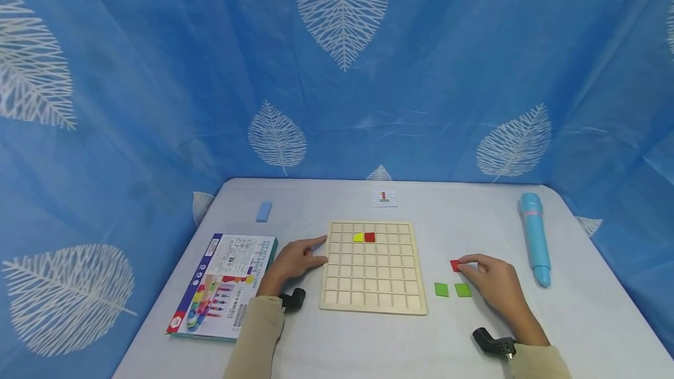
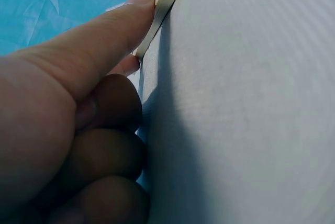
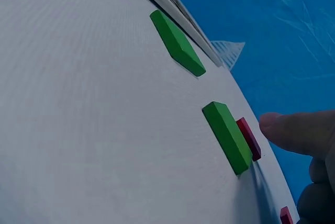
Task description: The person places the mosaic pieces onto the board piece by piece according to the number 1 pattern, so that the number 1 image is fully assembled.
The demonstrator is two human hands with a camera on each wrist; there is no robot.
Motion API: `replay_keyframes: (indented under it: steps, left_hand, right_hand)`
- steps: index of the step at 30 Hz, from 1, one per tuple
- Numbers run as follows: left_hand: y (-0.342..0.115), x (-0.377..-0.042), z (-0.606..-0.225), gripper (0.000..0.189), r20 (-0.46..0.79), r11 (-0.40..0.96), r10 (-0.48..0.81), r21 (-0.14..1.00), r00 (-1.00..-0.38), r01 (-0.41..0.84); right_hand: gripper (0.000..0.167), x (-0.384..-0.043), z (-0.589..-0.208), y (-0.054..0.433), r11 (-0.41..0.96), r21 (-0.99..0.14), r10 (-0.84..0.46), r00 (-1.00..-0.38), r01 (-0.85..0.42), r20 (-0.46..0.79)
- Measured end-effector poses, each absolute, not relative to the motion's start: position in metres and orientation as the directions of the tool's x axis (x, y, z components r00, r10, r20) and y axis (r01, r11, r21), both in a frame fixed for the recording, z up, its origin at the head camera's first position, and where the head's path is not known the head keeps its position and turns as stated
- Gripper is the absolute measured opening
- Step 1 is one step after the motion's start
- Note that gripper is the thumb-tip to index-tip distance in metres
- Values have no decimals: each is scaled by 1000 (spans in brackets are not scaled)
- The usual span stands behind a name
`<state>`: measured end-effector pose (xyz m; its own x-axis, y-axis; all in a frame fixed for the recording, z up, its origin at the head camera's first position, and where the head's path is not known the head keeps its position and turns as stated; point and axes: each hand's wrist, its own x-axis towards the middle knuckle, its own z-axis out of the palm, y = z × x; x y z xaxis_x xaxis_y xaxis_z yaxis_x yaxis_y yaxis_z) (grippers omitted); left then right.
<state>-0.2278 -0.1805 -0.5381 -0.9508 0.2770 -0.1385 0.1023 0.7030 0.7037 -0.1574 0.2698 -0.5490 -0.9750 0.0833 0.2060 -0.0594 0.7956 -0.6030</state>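
My left hand [image 1: 296,257] is at the left edge of the wooden grid board [image 1: 368,305]. Its thumb and index fingertips touch that edge, and the other fingers are curled under in the left wrist view. On the board, a yellow tile [image 1: 358,237] lies beside a red tile [image 1: 370,237]. To the right, my right hand [image 1: 492,279] reaches over a loose red tile [image 1: 454,265], fingertips right at its edge. In the right wrist view the thumb [image 3: 275,124] hovers near this tile [image 3: 249,139], which lies on the table behind a green tile [image 3: 226,137].
Two green tiles [image 1: 441,289] lie between board and right hand. Another red piece [image 3: 286,215] shows under that hand. A patterned card [image 1: 384,197] lies behind the board. A blue block [image 1: 264,212] and a box [image 1: 226,285] are left; a blue microphone-shaped object [image 1: 536,238] is right.
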Motion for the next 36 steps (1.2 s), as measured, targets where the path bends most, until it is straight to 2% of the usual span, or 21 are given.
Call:
replay_keyframes:
  steps: [22,28,36]
  left_hand:
    - [-179,-225,-535,62,-154,701,257,709,-954,74]
    - [-180,-224,-537,62,-150,700,253,711,-956,74]
    - [-179,-224,-536,62,-149,697,252,713,-956,73]
  right_hand:
    - [51,-157,-549,265,832,-555,67,-994,7,88]
    - [51,-157,-550,265,856,-515,80,-994,33,69]
    - [46,-157,-550,262,866,-499,89,-990,23,110]
